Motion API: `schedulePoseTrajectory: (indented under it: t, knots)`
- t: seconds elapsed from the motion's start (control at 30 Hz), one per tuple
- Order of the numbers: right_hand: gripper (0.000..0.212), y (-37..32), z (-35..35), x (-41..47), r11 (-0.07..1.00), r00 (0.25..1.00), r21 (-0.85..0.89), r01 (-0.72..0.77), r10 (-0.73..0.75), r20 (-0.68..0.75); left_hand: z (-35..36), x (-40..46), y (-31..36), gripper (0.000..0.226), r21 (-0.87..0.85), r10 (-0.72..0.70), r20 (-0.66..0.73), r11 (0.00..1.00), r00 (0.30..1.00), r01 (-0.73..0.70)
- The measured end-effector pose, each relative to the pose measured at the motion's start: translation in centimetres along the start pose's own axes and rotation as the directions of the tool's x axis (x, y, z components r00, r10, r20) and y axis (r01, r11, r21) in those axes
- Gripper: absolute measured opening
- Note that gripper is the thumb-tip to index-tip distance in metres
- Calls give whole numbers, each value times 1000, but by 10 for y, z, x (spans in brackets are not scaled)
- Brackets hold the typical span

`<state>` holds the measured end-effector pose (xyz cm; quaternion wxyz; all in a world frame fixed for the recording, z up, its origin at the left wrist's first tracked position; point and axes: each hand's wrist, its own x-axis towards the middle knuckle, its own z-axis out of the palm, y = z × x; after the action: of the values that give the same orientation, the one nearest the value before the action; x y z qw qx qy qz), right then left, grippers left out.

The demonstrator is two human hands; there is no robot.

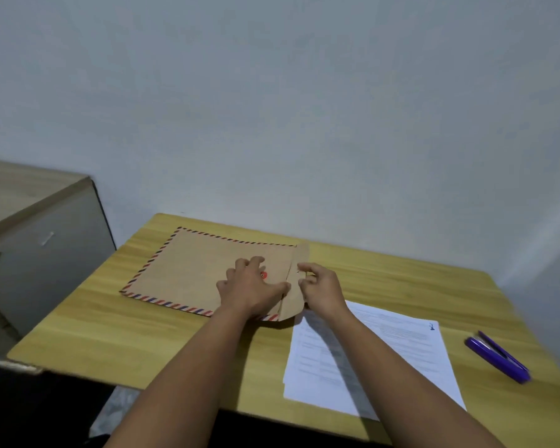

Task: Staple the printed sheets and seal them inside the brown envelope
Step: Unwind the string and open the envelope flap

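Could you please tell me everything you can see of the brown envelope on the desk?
The brown envelope looks like kraft paper with a red-and-blue striped border and a small red button closure. It lies flat on the far left part of the wooden desk, its flap at the right end, open. The left hand rests spread on it near the closure; the right hand pinches the flap. Its corner touches the printed sheets.

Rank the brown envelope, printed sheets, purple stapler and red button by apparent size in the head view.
1. brown envelope and printed sheets: similar; the sheets lie nearer the camera and an arm covers part of them, so unranked.
2. purple stapler.
3. red button, mostly hidden by the left hand.
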<state>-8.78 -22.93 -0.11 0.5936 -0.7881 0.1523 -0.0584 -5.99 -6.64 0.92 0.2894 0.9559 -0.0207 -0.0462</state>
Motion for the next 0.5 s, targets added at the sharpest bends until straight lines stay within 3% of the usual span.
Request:
schedulePoseTrajectory:
  t: [0.27, 0.5]
  knots:
    - [46, 18, -11, -23, 983, 993, -146, 115, -114, 17, 10, -33, 13, 86, -15, 79, 0, 997, 997, -79]
    - [46, 25, -10, -26, 983, 997, -166, 78, -74, 30, 12, -39, 12, 69, 14, 176, -20, 984, 984, -175]
